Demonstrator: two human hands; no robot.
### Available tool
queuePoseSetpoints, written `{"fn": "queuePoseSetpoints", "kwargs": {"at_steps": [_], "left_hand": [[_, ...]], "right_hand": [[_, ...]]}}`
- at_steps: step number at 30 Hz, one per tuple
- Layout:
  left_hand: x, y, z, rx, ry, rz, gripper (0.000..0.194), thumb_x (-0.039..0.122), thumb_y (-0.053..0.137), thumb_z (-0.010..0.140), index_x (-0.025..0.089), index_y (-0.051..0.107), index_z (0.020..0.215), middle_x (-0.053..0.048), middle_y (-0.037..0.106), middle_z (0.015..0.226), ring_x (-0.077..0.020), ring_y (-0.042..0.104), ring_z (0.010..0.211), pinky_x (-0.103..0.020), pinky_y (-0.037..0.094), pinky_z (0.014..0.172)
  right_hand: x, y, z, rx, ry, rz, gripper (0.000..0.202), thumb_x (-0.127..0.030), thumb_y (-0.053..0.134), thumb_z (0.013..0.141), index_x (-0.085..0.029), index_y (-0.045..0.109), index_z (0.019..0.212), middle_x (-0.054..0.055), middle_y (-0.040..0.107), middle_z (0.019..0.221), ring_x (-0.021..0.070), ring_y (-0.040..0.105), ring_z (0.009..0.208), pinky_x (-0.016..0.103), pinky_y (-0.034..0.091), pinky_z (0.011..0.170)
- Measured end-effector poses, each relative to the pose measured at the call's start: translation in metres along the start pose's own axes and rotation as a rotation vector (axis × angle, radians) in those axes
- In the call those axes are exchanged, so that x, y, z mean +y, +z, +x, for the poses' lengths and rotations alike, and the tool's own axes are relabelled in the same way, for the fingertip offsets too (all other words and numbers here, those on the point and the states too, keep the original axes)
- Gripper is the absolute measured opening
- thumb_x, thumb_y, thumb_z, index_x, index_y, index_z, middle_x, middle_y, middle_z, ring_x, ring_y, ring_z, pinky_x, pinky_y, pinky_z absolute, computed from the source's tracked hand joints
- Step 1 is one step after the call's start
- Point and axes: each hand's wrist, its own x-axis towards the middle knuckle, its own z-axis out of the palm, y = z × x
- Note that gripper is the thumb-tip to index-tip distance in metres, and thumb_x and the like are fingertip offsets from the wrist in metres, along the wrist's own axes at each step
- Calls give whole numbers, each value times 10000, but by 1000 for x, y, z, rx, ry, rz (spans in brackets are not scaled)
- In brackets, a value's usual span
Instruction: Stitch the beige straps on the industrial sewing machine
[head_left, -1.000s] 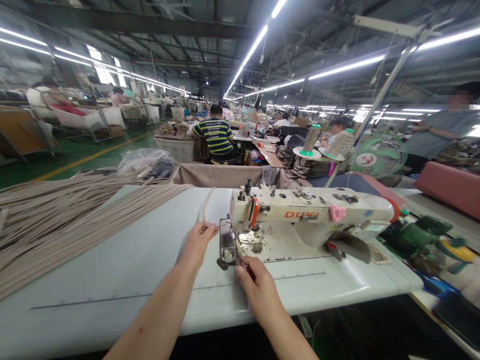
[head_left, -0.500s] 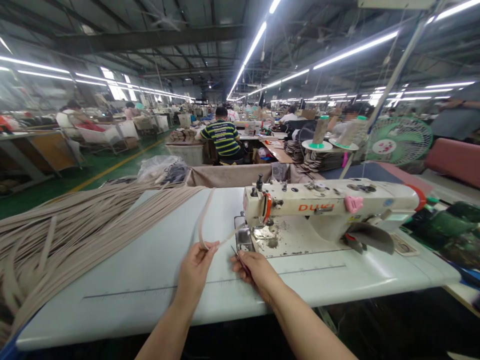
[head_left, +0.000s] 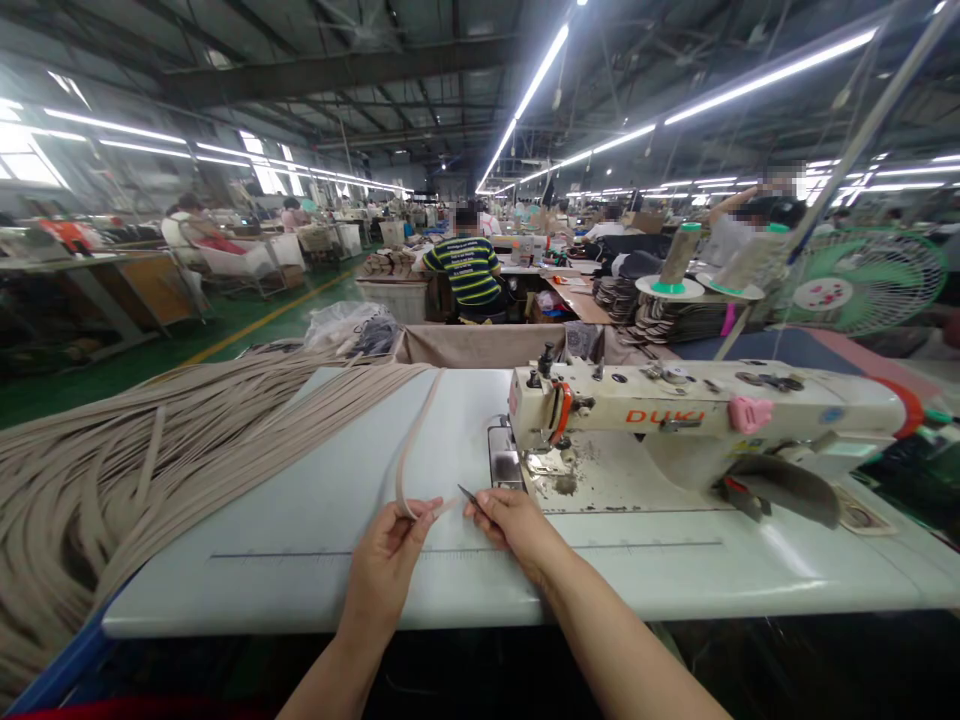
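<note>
My left hand point(head_left: 397, 545) pinches a thin beige strip point(head_left: 405, 460) near its end, over the pale table point(head_left: 285, 600). From there the strip curves up to the table's far edge, and a short end points right. Close by on the right, my right hand point(head_left: 510, 525) is closed around a small dark pointed tool point(head_left: 469, 495), perhaps thread snips, with its tip near the strip's end. The white sewing machine point(head_left: 637, 410) stands just beyond and to the right of my right hand.
Many long beige strips point(head_left: 187, 450) lie heaped over the table's left side. A cloth-lined bin point(head_left: 480, 346) stands behind the table. Thread cones point(head_left: 681, 255) and a green fan point(head_left: 862, 285) are at the right. A person in a striped shirt point(head_left: 466, 272) sits ahead.
The strip's end, which stretched toward the machine's needle area, is now short and apart from it, near my left fingers. The tool tip points at it. The camera view has shifted left.
</note>
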Motion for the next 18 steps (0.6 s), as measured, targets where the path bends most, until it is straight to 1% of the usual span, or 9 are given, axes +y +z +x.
{"fn": "queuePoseSetpoints", "kwargs": {"at_steps": [3, 4, 6, 8, 10, 12, 13, 15, 18], "left_hand": [[0, -7, 1, 5, -24, 39, 328, 523, 729, 846, 215, 690, 952, -102, 780, 1098, -280, 718, 1121, -404, 553, 1033], [-1, -11, 2, 3, -36, 57, 340, 535, 729, 844, 216, 693, 955, -97, 780, 1084, -277, 718, 1111, -401, 552, 1033], [-3, -21, 5, -3, -60, 67, 370, 562, 729, 834, 217, 694, 963, -93, 774, 1087, -273, 710, 1117, -395, 549, 1034], [-6, -34, 8, -21, -99, 47, 411, 591, 729, 818, 218, 685, 985, -92, 769, 1085, -270, 713, 1095, -391, 567, 996], [-8, -49, 13, -54, -145, 81, 463, 622, 724, 801, 214, 673, 1013, -83, 769, 983, -254, 734, 955, -377, 600, 884], [-9, -67, 19, -81, -163, 191, 528, 665, 715, 774, 205, 672, 1029, -53, 739, 818, -232, 713, 786, -353, 598, 751], [-9, -78, 23, -76, -151, 255, 565, 692, 707, 754, 203, 678, 1034, -38, 715, 762, -226, 692, 735, -343, 587, 705], [-10, -101, 32, -30, -107, 399, 640, 743, 677, 719, 209, 697, 1070, -26, 700, 755, -223, 668, 703, -337, 567, 669], [-11, -148, 49, 90, -74, 710, 640, 764, 551, 766, 250, 721, 1108, -14, 733, 825, -220, 657, 676, -354, 550, 699]], "right_hand": [[-2, -4, -9, 109, -80, -162, 321, -512, 682, 832, -202, 606, 795, -56, 484, 650, 103, 376, 575, 245, 265, 545], [-3, -7, -15, 171, -129, -309, 255, -429, 709, 825, -210, 584, 782, -48, 506, 678, 117, 419, 621, 252, 298, 583], [-4, -13, -29, 313, -235, -720, 145, -288, 691, 847, -215, 581, 788, -14, 565, 760, 156, 505, 733, 276, 360, 671], [-2, -21, -43, 446, -294, -1125, 44, -191, 628, 878, -210, 649, 911, 51, 640, 930, 207, 580, 871, 310, 415, 756], [3, -29, -55, 534, -276, -1346, 319, -121, 605, 864, -214, 669, 1163, 102, 659, 1108, 250, 616, 991, 327, 452, 800], [10, -36, -63, 543, -223, -1444, 516, -109, 592, 871, -229, 588, 1372, 109, 680, 1134, 259, 650, 993, 326, 478, 778], [14, -39, -65, 521, -198, -1466, 547, -121, 576, 893, -231, 549, 1428, 99, 704, 1088, 254, 669, 957, 323, 485, 755], [21, -43, -68, 469, -162, -1487, 532, -155, 535, 942, -231, 514, 1468, 75, 744, 983, 236, 700, 867, 314, 487, 709], [26, -46, -71, 429, -151, -1521, 505, -189, 521, 968, -236, 516, 1471, 64, 779, 919, 228, 727, 804, 302, 481, 662]]}}
